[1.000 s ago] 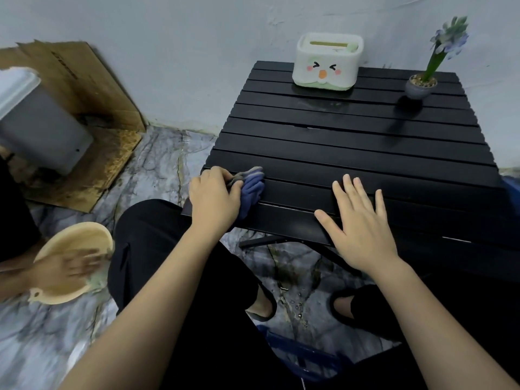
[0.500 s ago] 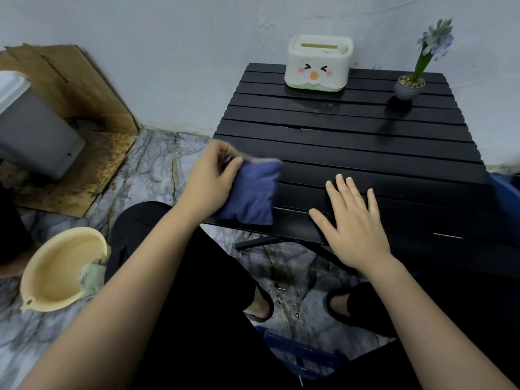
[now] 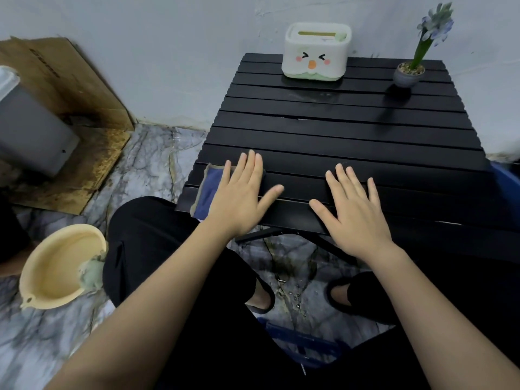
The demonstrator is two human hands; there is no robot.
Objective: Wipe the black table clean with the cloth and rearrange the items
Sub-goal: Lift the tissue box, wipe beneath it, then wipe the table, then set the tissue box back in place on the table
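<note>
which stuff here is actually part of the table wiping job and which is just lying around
Part of the job: black table, blue cloth under the left hand, tissue box, potted flower.

Just lying about: yellow basin, cardboard, grey bin.

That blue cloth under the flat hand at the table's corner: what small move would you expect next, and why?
Probably a push forward. The left hand lies open and flat on the blue cloth, spread at the near left corner of the black slatted table, while the right hand braces flat on the slats. The bare slats ahead look unwiped.
</note>
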